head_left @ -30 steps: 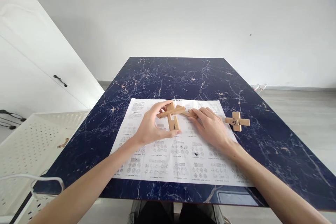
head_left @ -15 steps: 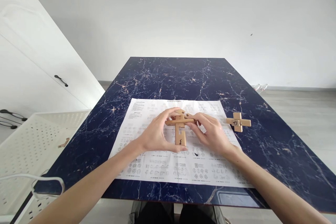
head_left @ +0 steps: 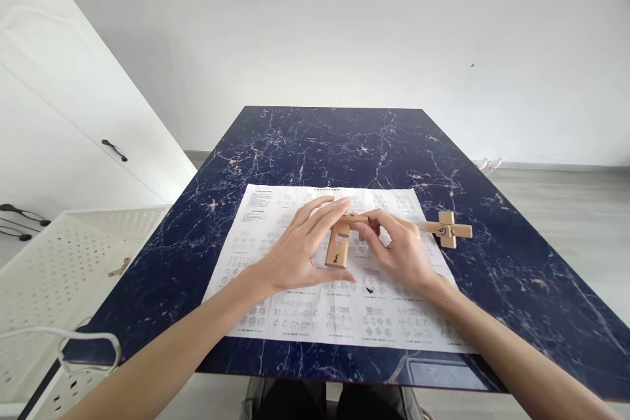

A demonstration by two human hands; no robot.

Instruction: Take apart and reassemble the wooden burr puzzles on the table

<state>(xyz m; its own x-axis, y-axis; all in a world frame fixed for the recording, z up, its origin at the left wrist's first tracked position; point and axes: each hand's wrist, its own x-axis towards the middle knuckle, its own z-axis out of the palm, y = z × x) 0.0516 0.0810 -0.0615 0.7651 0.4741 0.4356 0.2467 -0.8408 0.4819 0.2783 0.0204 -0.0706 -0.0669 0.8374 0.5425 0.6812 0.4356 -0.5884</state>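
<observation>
A notched wooden puzzle piece (head_left: 337, 251) with a black mark near its end lies over the printed sheet (head_left: 285, 308). A second wooden bar (head_left: 358, 218) crosses its far end. My left hand (head_left: 295, 249) is open around the marked piece, its fingers stretched over the far end and the thumb apart beside the near end. My right hand (head_left: 398, 246) is closed, with thumb and fingers pinching the crossing bar's right end. The left fingers partly hide where the pieces meet.
An assembled wooden cross (head_left: 447, 230) sits right of the sheet on the blue marbled table (head_left: 325, 144). A white perforated basket (head_left: 44, 275) with a small wooden piece (head_left: 119, 268) stands at left, below a white cabinet (head_left: 73, 92). A phone-like dark rectangle (head_left: 445, 374) lies at the front edge.
My left hand has loosened, its fingers now straighter over the far end. The marked piece has tilted and its near end shifted slightly away from me. The crossing bar moved slightly right.
</observation>
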